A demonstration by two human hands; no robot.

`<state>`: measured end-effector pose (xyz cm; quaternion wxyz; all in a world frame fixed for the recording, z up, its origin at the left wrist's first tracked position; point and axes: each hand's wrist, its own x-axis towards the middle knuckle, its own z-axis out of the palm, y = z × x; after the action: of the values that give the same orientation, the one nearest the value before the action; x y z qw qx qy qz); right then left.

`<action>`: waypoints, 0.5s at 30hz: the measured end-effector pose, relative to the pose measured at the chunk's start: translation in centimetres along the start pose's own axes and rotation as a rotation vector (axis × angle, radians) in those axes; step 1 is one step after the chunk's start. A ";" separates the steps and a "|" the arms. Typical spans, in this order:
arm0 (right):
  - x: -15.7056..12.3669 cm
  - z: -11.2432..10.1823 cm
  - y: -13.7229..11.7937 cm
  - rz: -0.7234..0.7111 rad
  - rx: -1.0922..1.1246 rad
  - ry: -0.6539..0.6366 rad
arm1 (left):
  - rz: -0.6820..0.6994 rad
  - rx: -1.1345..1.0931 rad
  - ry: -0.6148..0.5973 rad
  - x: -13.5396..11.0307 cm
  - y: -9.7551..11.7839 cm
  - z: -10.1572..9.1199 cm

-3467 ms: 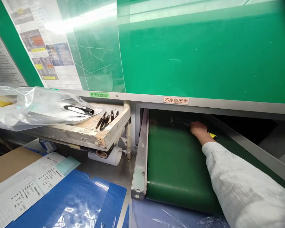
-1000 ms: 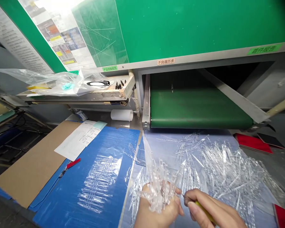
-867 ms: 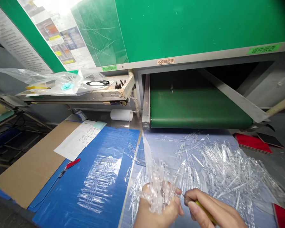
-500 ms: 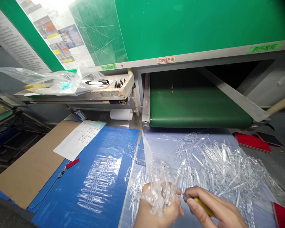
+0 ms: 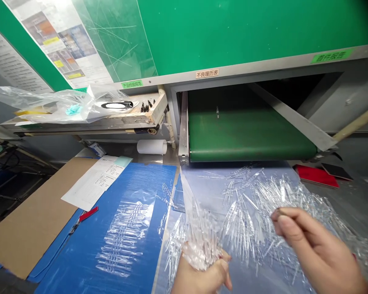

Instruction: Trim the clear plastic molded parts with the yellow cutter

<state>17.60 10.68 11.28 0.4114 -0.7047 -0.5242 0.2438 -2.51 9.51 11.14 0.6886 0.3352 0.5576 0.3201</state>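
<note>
My left fingers point(image 5: 223, 265) curl around a bunch of clear moulded plastic pieces point(image 5: 200, 245); my right fingers point(image 5: 283, 218) pinch a small dark object point(image 5: 276, 212). Just beyond them, more clear pieces point(image 5: 257, 220) lie heaped on a plastic sheet point(image 5: 282, 173), and farther off sits a green conveyor belt point(image 5: 248, 139).

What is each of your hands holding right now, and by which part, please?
The left hand grips a bunch of clear plastic pieces by their lower ends. The right hand pinches between thumb and finger, but what it holds cannot be told.
</note>
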 end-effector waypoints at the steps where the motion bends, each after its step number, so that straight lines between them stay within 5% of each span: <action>1: -0.2 0.3 0.0 -0.025 0.007 -0.085 | -0.003 -0.006 -0.015 0.2 0.0 0.0; 9: -2.4 3.8 -2.0 -0.079 0.104 -0.507 | 0.003 0.037 -0.067 1.0 -0.3 1.2; 12: -1.4 2.0 -1.1 0.010 0.112 -0.457 | 0.050 -0.001 -0.078 1.5 -1.1 1.4; 15: -0.4 -2.2 2.7 0.066 -0.141 -0.371 | 0.067 -0.070 -0.066 1.9 -1.5 1.1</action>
<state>20.67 9.32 10.19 0.2492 -0.6915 -0.5835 0.3454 -1.00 10.11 9.04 0.7069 0.3397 0.5115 0.3511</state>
